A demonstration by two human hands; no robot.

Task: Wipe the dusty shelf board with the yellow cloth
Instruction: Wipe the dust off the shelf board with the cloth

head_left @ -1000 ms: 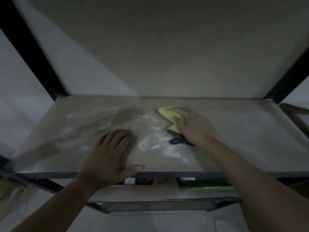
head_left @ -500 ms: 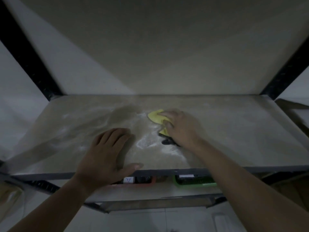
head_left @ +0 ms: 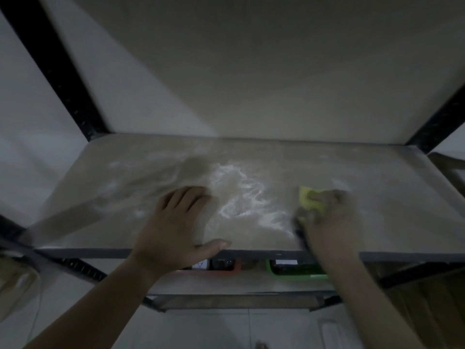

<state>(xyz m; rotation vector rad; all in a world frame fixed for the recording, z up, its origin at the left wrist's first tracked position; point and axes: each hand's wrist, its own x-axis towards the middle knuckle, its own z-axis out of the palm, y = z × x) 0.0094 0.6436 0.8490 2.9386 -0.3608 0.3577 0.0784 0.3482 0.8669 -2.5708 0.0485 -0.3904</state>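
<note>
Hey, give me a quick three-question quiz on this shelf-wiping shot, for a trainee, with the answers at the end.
1. True or false: the left hand rests palm down on the shelf board, thumb at its front edge.
2. Which hand has the yellow cloth? A. left hand B. right hand
3. Fill in: the white dust streaks lie ___ the two hands.

Key: 1 true; 2 B; 3 between.
</note>
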